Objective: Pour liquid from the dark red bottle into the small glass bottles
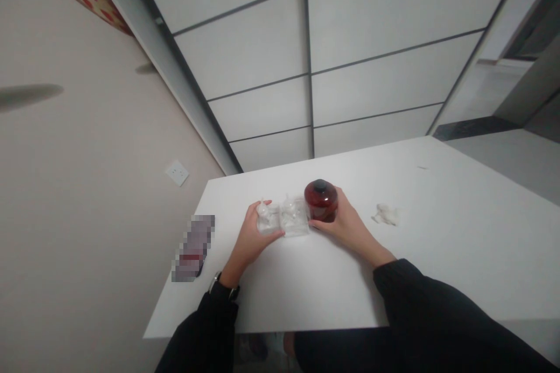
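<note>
A dark red lidded bowl (321, 200) stands on the white table (437, 256) near its far edge. My right hand (345, 227) is wrapped round the bowl's right side, thumb at its base. To the left of the bowl lies a clear plastic container (284, 218) with two compartments. My left hand (252, 239) grips the left end of that container, thumb along its front edge and fingers over the top. The container touches the bowl's left side.
A crumpled white tissue (385, 214) lies on the table right of my right hand. A blurred-out dark object (195, 247) rests near the table's left edge. The left wall carries a white socket (177, 172). Panelled white doors stand behind the table.
</note>
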Motion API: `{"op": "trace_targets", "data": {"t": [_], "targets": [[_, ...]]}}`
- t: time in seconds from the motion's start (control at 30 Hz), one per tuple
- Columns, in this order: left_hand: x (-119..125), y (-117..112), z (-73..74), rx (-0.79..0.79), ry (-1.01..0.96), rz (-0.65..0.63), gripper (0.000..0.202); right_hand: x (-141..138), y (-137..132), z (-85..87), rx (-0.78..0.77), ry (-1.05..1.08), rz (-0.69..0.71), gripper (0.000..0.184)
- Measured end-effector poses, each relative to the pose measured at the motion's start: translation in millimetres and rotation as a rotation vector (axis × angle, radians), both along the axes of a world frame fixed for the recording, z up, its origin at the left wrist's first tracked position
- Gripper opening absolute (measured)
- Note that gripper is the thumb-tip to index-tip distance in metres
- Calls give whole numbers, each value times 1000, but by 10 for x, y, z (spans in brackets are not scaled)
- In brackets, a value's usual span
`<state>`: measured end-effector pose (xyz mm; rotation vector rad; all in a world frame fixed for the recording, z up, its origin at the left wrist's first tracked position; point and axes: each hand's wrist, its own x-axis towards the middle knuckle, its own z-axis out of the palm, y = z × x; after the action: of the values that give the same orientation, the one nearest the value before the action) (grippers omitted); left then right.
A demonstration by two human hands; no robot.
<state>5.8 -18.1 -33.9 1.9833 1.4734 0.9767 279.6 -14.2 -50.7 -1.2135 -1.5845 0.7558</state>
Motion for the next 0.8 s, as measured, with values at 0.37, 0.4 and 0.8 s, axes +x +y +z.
{"op": "trace_targets", "data": {"t": [0.37,0.4,0.8], "targets": [[4,60,-70,78,-23,4,72,3,-22,6,-105,41,51,103],[3,62,-70,81,-26,1,71,-1,-20,0,-90,29,31,103],[-3,109,-146,65,-201,23,69,-35,5,-51,-40,28,-9,104]]}}
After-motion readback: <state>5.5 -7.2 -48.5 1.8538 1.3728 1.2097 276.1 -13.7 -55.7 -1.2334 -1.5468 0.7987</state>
